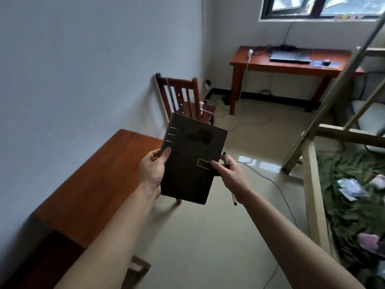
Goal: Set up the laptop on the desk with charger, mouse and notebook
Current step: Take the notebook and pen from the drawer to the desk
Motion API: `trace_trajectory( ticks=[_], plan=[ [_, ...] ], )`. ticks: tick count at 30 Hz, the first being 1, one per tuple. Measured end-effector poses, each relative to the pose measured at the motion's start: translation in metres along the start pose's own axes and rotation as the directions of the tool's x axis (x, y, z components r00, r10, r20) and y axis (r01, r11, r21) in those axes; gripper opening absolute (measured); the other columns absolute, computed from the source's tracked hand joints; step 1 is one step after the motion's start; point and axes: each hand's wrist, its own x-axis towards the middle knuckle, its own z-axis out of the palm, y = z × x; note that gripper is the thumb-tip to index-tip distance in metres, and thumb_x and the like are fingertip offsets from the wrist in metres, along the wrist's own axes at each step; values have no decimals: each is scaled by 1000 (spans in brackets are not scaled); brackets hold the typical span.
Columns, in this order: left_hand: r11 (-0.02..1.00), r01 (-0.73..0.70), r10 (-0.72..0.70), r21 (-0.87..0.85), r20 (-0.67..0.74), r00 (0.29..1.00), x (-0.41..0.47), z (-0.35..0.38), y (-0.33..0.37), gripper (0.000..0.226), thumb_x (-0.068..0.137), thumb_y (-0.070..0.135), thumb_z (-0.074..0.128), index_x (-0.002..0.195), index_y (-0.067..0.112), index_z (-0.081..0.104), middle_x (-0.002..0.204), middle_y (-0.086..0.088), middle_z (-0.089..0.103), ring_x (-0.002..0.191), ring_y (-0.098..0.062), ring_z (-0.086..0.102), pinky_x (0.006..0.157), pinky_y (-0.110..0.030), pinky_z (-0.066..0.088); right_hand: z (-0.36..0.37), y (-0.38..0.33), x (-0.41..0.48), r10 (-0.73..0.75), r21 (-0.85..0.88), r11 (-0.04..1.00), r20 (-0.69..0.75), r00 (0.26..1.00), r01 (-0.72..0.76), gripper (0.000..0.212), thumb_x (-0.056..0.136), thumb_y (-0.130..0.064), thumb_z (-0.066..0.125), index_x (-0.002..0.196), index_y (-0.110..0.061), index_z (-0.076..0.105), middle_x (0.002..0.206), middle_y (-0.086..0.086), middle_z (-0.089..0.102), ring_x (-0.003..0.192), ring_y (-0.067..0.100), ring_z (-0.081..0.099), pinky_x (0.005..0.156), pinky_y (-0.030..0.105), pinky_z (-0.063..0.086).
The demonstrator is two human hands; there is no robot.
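Observation:
I hold a dark grey ring-bound notebook (190,159) up in front of me with both hands. My left hand (153,170) grips its left edge below the metal rings. My right hand (228,172) pinches its right edge near the clasp and also holds a pen (226,161), whose lower end sticks out under the wrist. Far across the room, a wooden desk (260,64) under the window carries a closed laptop (289,57), a mouse (326,63) on a blue pad and a white charger (250,52) with its cable hanging down.
A second wooden table (93,184) stands against the left wall close to me. A wooden chair (179,97) with cables on it stands beyond it. A wooden bed frame (312,184) with green bedding fills the right. Cables run across the tiled floor (250,142).

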Motion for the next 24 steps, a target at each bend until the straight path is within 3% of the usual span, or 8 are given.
trace_trajectory(
  ticks=[3,6,8,11,14,18,22,24],
  plan=[
    [1000,25,-25,-9,26,999,29,46,14,28,83,35,78,95,11,71,95,-6,77,93,-31,72,83,-50,59,-29,-3,37,7,65,998,-37,999,-5,13,99,-17,62,110,-14,70,97,-2,77,83,6,72,66,16,54],
    [999,22,-25,26,94,995,67,77,20,29,87,36,73,99,9,70,99,-9,76,95,-32,71,86,-54,58,-47,-4,82,-9,56,998,-51,999,12,16,98,-14,63,112,-14,70,102,1,77,95,15,73,85,30,58],
    [996,71,-78,51,145,986,97,90,21,33,91,39,69,106,9,69,103,-12,75,95,-33,71,85,-55,58,-57,-6,111,-11,49,999,-72,997,15,17,97,-13,64,112,-18,71,102,1,78,95,15,73,85,26,58],
    [979,160,-186,127,231,955,170,119,18,41,92,51,61,110,14,70,107,-11,74,100,-32,69,92,-52,55,-73,-11,173,27,92,996,-119,993,-16,14,96,-13,65,104,-22,73,94,-2,79,86,9,74,66,13,53],
    [960,212,-262,181,329,907,249,160,19,47,90,63,53,107,23,71,103,-4,74,98,-26,67,87,-43,52,-93,-23,245,160,72,986,-159,974,-150,18,100,-33,59,99,-23,74,93,-1,78,77,6,72,46,15,35],
    [930,301,-366,212,440,820,327,223,28,52,92,67,47,91,22,73,79,-1,73,67,-17,68,60,-30,53,-127,-41,318,403,46,915,-164,901,-401,58,94,-71,39,112,-29,74,104,-3,78,90,12,70,57,30,24],
    [893,326,-447,312,524,725,396,302,38,55,91,68,47,97,20,72,79,-1,74,66,-17,69,56,-29,57,-176,-51,375,455,151,890,-217,863,-431,67,91,-78,33,116,-29,71,108,-5,77,100,14,72,40,18,23],
    [881,317,-468,352,548,693,419,347,40,54,89,68,50,95,19,71,77,-1,74,67,-18,70,57,-30,56,-205,-49,397,464,187,884,-259,847,-427,68,91,-78,33,119,-29,70,110,-4,77,106,17,71,39,18,22]
  ],
)
